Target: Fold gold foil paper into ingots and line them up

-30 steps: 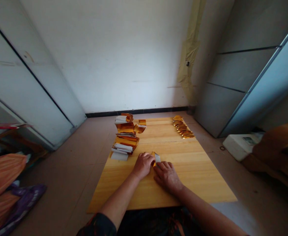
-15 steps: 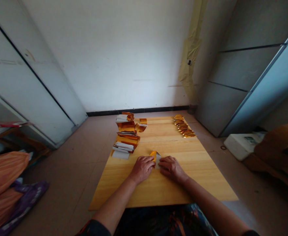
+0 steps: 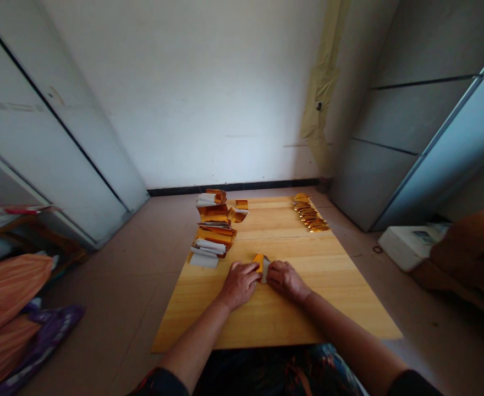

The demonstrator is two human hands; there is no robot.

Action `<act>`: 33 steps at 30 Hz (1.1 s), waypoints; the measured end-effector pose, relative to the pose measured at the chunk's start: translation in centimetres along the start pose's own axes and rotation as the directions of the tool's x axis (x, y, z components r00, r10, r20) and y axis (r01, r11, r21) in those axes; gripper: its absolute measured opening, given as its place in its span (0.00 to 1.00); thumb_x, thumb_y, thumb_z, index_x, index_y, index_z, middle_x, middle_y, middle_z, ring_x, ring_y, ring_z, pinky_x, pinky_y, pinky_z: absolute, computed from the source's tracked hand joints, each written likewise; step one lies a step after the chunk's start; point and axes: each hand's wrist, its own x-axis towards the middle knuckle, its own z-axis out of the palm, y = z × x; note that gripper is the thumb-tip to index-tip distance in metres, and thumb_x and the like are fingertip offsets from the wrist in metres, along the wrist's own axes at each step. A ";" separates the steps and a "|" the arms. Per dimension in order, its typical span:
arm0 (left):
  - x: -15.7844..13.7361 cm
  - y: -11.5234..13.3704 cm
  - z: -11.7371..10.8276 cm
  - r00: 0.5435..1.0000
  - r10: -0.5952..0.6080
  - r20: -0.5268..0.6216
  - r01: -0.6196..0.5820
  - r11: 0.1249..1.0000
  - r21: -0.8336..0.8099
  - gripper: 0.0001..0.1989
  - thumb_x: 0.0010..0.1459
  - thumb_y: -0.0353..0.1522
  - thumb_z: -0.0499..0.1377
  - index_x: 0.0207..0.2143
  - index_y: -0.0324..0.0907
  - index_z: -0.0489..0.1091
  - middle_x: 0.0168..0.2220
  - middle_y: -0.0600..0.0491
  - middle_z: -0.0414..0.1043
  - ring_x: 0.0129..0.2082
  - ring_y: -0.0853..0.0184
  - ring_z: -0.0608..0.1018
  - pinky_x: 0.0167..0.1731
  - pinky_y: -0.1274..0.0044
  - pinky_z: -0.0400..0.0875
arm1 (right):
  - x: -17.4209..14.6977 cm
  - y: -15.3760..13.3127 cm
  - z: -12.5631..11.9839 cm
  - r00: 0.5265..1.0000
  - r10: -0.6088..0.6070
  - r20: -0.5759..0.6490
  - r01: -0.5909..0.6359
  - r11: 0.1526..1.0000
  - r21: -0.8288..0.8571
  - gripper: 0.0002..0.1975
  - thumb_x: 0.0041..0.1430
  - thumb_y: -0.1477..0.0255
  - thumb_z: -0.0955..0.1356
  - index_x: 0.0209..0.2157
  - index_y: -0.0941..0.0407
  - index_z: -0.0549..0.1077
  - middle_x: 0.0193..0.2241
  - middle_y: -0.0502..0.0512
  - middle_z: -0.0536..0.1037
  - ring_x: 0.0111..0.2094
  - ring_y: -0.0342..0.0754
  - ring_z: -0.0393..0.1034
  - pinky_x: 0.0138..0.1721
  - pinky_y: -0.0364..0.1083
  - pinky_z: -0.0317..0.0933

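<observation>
A small sheet of gold foil paper (image 3: 259,260), grey on its back, lies partly folded on the wooden table (image 3: 316,291). My left hand (image 3: 242,280) grips its left side, where a gold strip is folded over. On the right edge, my right hand (image 3: 285,279) has its fingers closed on the paper, and the fingertips hide part of that edge. Stacks of gold-and-grey foil sheets (image 3: 215,236) spread along the table's left side. A row of folded gold pieces (image 3: 310,213) sits at the far right.
A white foam box (image 3: 402,246) stands on the floor at the right, beside wooden furniture (image 3: 468,258). Orange cloth (image 3: 15,291) and a purple bag (image 3: 48,335) are at the left. A grey cabinet (image 3: 374,137) stands past the table's far right corner.
My right hand has shifted slightly left, closer to my left hand, at the paper's right edge. My left hand stays nearly where it was.
</observation>
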 end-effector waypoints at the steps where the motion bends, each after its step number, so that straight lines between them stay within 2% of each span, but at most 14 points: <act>1: -0.1 0.0 0.0 1.000 0.004 -0.007 -0.004 1.000 0.005 0.14 0.56 0.27 0.53 0.42 0.50 0.73 0.53 0.52 0.68 0.50 0.63 0.70 0.54 0.64 0.55 | 0.1 0.1 0.1 1.000 -0.022 -0.014 0.023 1.000 0.022 0.13 0.63 0.71 0.62 0.27 0.56 0.74 0.31 0.53 0.72 0.33 0.43 0.64 0.36 0.42 0.55; 6: -0.3 0.2 -0.1 1.000 0.021 -0.005 -0.021 1.000 0.007 0.17 0.56 0.26 0.52 0.43 0.50 0.72 0.46 0.52 0.70 0.47 0.63 0.71 0.58 0.62 0.50 | 0.6 0.2 0.0 0.998 -0.069 -0.009 0.069 0.973 0.221 0.13 0.64 0.73 0.59 0.29 0.57 0.72 0.29 0.53 0.72 0.31 0.42 0.65 0.34 0.40 0.60; 10: -0.3 0.2 -0.3 1.000 0.015 0.004 -0.015 1.000 -0.015 0.17 0.56 0.25 0.51 0.44 0.50 0.72 0.44 0.53 0.71 0.46 0.64 0.72 0.60 0.61 0.45 | 0.7 0.4 -0.4 0.998 -0.066 0.001 0.062 0.944 0.323 0.07 0.59 0.77 0.62 0.35 0.57 0.72 0.34 0.54 0.74 0.37 0.44 0.68 0.40 0.42 0.63; 15: -0.3 0.3 -0.5 1.000 0.025 0.016 -0.024 0.999 -0.046 0.17 0.56 0.25 0.51 0.45 0.50 0.71 0.45 0.53 0.72 0.47 0.65 0.71 0.61 0.60 0.40 | 0.3 0.9 -0.2 0.997 -0.058 -0.046 0.070 0.934 0.349 0.13 0.56 0.81 0.61 0.38 0.56 0.73 0.38 0.56 0.75 0.40 0.44 0.69 0.44 0.44 0.63; 21: -0.5 0.0 -0.6 0.999 0.038 0.028 -0.036 0.998 -0.054 0.16 0.55 0.24 0.51 0.41 0.50 0.71 0.46 0.54 0.72 0.49 0.66 0.70 0.61 0.61 0.40 | 0.4 0.9 -0.1 0.999 -0.013 -0.042 0.026 0.949 0.314 0.07 0.55 0.77 0.66 0.32 0.56 0.76 0.37 0.55 0.74 0.39 0.45 0.69 0.42 0.43 0.63; 24: -0.6 -0.3 -0.3 0.998 0.050 0.026 -0.048 0.998 -0.046 0.15 0.55 0.24 0.51 0.40 0.49 0.72 0.47 0.54 0.71 0.51 0.65 0.69 0.60 0.59 0.41 | 0.9 0.9 -0.4 0.999 0.035 0.006 -0.035 0.942 0.335 0.05 0.55 0.75 0.67 0.30 0.55 0.76 0.34 0.54 0.74 0.37 0.44 0.69 0.40 0.41 0.62; 28: -0.6 -0.8 0.2 0.997 0.078 0.002 -0.078 0.996 -0.035 0.14 0.56 0.24 0.51 0.38 0.48 0.73 0.47 0.53 0.71 0.50 0.65 0.70 0.59 0.58 0.43 | 1.6 0.7 -0.6 0.982 0.136 0.127 -0.170 0.935 0.312 0.05 0.55 0.75 0.67 0.27 0.56 0.75 0.30 0.52 0.72 0.33 0.42 0.68 0.35 0.39 0.61; 33: -0.6 -1.0 0.4 0.993 0.114 -0.025 -0.114 0.993 -0.007 0.14 0.57 0.25 0.51 0.38 0.49 0.73 0.46 0.53 0.71 0.49 0.66 0.71 0.58 0.60 0.47 | 2.6 0.0 -0.7 0.909 0.357 0.218 -0.401 0.890 0.217 0.03 0.51 0.74 0.68 0.28 0.57 0.75 0.31 0.51 0.72 0.31 0.41 0.67 0.32 0.38 0.57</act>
